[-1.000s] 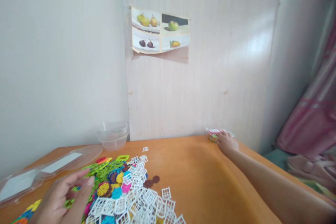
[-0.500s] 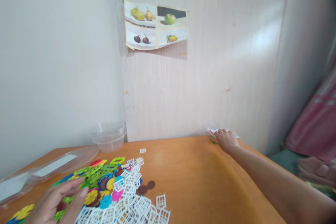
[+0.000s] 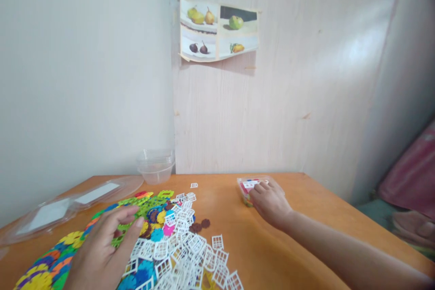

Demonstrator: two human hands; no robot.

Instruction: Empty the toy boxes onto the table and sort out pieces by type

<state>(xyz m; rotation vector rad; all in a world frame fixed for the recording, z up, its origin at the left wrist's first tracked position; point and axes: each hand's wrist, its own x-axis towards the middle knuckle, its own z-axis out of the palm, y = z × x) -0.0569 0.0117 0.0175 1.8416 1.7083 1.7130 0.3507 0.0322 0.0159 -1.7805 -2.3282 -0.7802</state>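
Note:
My right hand (image 3: pixel 270 201) reaches to the far side of the table and grips a clear plastic box (image 3: pixel 242 182) from above. Colourful pieces and a white label show through the box, though my fingers hide much of its lid. On the left, my left hand (image 3: pixel 107 244) hovers at the heap of plastic pieces, thumb apart from its curved fingers, with nothing visible in it. Around it lie toothed discs (image 3: pixel 41 276) in many colours, green interlocking pieces (image 3: pixel 159 200) and many white lattice window pieces (image 3: pixel 193 242).
Nested clear bowls (image 3: pixel 155 167) stand at the back by the wall. Clear lids with white labels (image 3: pixel 50 215) lie along the left of the orange-brown table (image 3: pixel 272 253). Two brown discs (image 3: pixel 205 223) and a lone white window piece (image 3: pixel 194 185) lie beside the heap. Pink cloth (image 3: pixel 411 176) hangs at right.
My right hand has brought the plastic box leftward and nearer from the table's far right corner. The view has turned slightly left. My left hand stays open by the heap.

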